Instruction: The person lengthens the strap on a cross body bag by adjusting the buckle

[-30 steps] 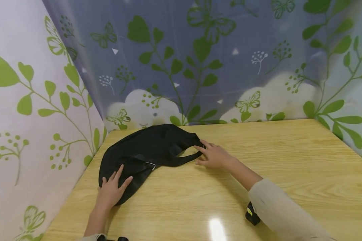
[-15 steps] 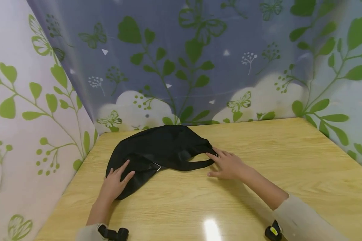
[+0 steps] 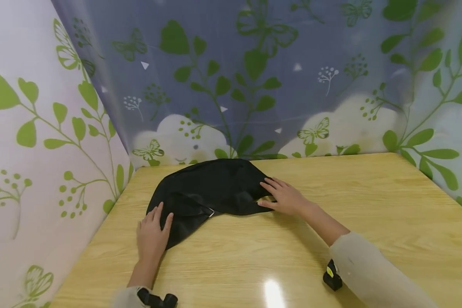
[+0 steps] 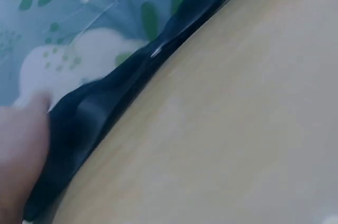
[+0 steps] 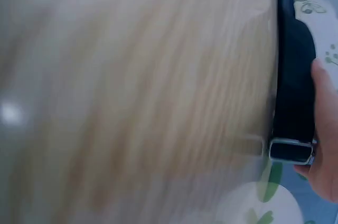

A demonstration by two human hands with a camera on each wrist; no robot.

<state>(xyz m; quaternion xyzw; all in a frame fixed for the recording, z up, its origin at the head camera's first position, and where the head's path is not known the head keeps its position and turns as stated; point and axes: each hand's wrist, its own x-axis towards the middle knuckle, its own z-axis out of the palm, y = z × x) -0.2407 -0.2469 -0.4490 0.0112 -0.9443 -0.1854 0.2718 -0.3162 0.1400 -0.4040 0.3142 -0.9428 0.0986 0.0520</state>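
Observation:
A black fabric bag (image 3: 215, 184), which looks like a sling bag, lies curved across the table in the head view. Its strap (image 3: 238, 208) runs along the front side, with a metal buckle (image 3: 211, 212). My left hand (image 3: 152, 235) rests against the bag's left end, fingers fairly straight. At the other end, my right hand (image 3: 286, 199) lies with extended fingers over the bag's tip and the thumb touching the strap. The right wrist view shows the strap (image 5: 296, 86) and a rectangular metal buckle (image 5: 290, 150) beside that hand. The bag's underside is hidden.
A light wood-grain table (image 3: 231, 256) carries the bag. Patterned cloth (image 3: 200, 77) with leaves and butterflies hangs close behind the table and at both sides. A black wrist device (image 3: 158, 299) sits on the left wrist, another (image 3: 332, 277) by the right sleeve.
The bag has shifted to the right with both hands. The gap between strap and bag has narrowed, and the right thumb has come onto the strap.

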